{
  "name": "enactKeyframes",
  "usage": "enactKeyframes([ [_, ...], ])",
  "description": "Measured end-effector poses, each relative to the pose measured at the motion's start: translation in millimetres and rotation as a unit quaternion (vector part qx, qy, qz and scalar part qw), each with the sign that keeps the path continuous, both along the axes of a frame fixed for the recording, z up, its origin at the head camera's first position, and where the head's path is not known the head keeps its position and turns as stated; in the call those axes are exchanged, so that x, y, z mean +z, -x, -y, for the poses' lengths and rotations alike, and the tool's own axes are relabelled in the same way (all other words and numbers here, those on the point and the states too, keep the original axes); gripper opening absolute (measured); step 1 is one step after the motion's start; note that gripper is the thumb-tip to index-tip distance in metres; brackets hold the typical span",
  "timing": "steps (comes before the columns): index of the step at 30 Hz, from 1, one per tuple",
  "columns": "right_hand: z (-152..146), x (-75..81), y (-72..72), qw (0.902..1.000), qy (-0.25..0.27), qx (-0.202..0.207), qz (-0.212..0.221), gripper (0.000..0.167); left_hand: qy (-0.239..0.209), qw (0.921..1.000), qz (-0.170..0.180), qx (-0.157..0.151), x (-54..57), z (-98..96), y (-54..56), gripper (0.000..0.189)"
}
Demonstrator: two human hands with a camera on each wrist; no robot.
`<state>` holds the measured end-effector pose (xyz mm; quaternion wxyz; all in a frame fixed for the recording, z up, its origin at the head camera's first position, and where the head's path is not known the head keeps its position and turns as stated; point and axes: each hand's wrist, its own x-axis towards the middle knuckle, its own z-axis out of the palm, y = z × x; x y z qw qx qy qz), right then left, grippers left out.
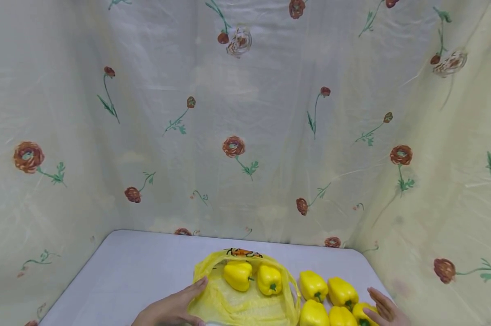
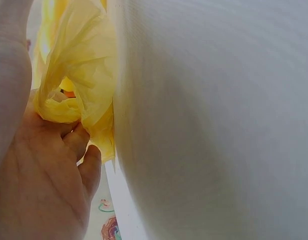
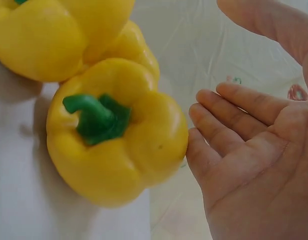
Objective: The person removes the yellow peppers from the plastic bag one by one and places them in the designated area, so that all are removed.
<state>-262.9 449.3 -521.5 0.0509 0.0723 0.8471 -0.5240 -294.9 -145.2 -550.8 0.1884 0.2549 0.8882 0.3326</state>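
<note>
A yellow plastic bag (image 1: 225, 305) lies with its mouth toward me, and two yellow bell peppers (image 1: 238, 275) sit inside. My left hand (image 1: 168, 309) holds the bag's left side; in the left wrist view, bent fingers (image 2: 90, 170) lie against the crumpled film (image 2: 96, 60), which hides some fingertips. To the bag's right stand several more yellow bell peppers (image 1: 312, 285) with green stems. Beside the rightmost one, my right hand (image 1: 385, 311) is spread with nothing in it. The right wrist view shows its little fingertip right at that pepper's side (image 3: 166, 135).
A white-covered table (image 1: 147, 262) carries the bag and peppers. Behind it and along both sides hangs a pale curtain (image 1: 269, 181) printed with red flowers. The table's right edge (image 1: 371, 267) runs close to the right hand.
</note>
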Motion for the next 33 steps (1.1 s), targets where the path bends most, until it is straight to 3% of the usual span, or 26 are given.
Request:
enactKeyframes([
  [4,18,11.3,-4.2,0.9993,-0.037,0.003,-0.007,0.084,-0.003,0.9999,-0.006,-0.010,0.8,0.2,-0.2,0.102],
  [8,40,20.7,-5.3,0.9975,-0.071,-0.004,-0.001,0.088,0.003,1.0000,0.002,0.000,1.2,-1.0,0.0,0.103],
  [14,71,24.7,-2.4,0.9978,-0.066,0.011,-0.001,0.088,0.011,0.9999,-0.005,0.000,1.3,-1.6,0.7,0.105],
  [21,94,23.2,1.4,0.9962,-0.056,0.053,-0.041,0.076,0.002,0.9999,-0.009,-0.011,-1.3,0.4,1.4,0.103],
  [33,130,35.1,4.8,0.9964,-0.038,0.074,-0.019,0.078,0.012,0.9998,-0.010,-0.007,-1.5,0.1,1.4,0.104],
])
